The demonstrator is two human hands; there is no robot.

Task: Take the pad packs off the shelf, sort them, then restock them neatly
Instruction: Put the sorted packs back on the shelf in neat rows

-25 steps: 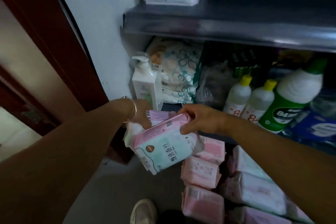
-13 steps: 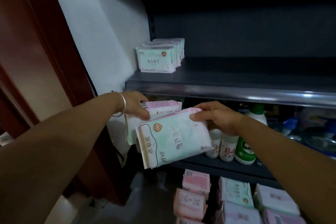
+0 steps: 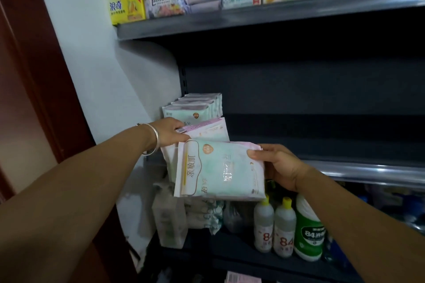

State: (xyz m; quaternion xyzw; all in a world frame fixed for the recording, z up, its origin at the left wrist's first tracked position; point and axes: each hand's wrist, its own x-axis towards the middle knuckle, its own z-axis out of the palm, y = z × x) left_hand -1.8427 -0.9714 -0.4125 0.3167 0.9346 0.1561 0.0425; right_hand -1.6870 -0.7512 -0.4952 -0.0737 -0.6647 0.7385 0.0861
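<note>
My right hand (image 3: 279,167) grips the right edge of a pale green pad pack (image 3: 218,170), held upright in front of the middle shelf (image 3: 358,169). Behind it my left hand (image 3: 170,132), a silver bangle on its wrist, holds a pink-topped pad pack (image 3: 207,130) by its left end. A row of several green pad packs (image 3: 195,108) stands at the far left of that dark shelf, just beyond the two held packs. The rest of the shelf to the right is bare.
The top shelf (image 3: 253,18) carries soap boxes, lavender packs and an "84" carton. Below the middle shelf stand two white "84" bottles (image 3: 274,225), a green-labelled bottle (image 3: 309,232) and tissue packs (image 3: 204,216). A white wall and a dark red door frame (image 3: 34,76) lie to the left.
Both hands have lifted the two packs from near the floor pile up to the middle shelf. My view has tilted upward, so the floor packs have dropped out and the top shelf has come in.
</note>
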